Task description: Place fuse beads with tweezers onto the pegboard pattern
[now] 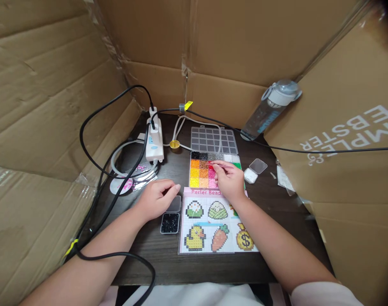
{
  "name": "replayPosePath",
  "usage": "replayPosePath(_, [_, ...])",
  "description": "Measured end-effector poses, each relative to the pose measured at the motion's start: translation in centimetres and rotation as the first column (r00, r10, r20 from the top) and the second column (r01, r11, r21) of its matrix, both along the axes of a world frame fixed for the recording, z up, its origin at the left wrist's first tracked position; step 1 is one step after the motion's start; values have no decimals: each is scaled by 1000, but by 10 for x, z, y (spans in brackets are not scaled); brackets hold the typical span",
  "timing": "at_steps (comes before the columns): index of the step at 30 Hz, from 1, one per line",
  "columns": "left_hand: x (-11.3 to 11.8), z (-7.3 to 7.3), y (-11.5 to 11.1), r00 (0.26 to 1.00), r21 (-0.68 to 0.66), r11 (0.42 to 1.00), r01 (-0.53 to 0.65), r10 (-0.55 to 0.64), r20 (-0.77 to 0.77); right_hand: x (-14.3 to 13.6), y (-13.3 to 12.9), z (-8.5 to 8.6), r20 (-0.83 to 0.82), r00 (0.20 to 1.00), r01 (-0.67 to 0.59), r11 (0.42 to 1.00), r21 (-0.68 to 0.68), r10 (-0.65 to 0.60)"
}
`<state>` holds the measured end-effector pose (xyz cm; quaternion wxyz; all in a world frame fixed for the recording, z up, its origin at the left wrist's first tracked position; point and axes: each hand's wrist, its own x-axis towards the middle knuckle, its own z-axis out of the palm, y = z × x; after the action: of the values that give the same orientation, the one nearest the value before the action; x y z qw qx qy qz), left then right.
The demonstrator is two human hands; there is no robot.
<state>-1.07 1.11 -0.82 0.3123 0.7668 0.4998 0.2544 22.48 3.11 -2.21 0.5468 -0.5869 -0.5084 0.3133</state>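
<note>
Pattern sheet (213,229) nearest; right hand (229,180) pinches narrow over bead tray (202,172) beyond; left hand (157,199) loosely curled, empty.

Both forearms stretch forward; left hand (158,198) rests loosely curled, right hand (228,179) palm-down, fingertips pinched together.

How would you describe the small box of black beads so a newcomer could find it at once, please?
On the dark table, find the pink-headed pattern sheet with the duck and carrot. The small box lies against its left edge, just below the left hand. Unlike the many-coloured bead tray, it holds only black beads.
</note>
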Motion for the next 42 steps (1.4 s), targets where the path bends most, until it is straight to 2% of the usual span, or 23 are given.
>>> replayPosePath(5, [0,0,1,1000,8,1000,8,-8,0,-1,-1,3,-33,999,6,1000,-10,-6])
replayPosePath(12, [1,1,0,1000,31,999,18,-18,-8,-9,-1,3,-36,994,-99,995,-26,98])
replayPosePath(23, [1,2,0,1000,32,999,14,-14,-11,-9,0,4,58,994,-95,995,43,92])
replayPosePath(33, [1,2,-1,1000,17,1000,14,-13,-13,-9,2,2,69,992,-107,992,60,103])
replayPosePath(39, [1,1,0,1000,9,1000,9,-9,-9,-9,1,3,-2,996,-86,996,6,86])
replayPosePath(42, [1,-1,1,1000,9,1000,6,-6,-7,-7,-2,9,-40,997,-69,998,-4,69])
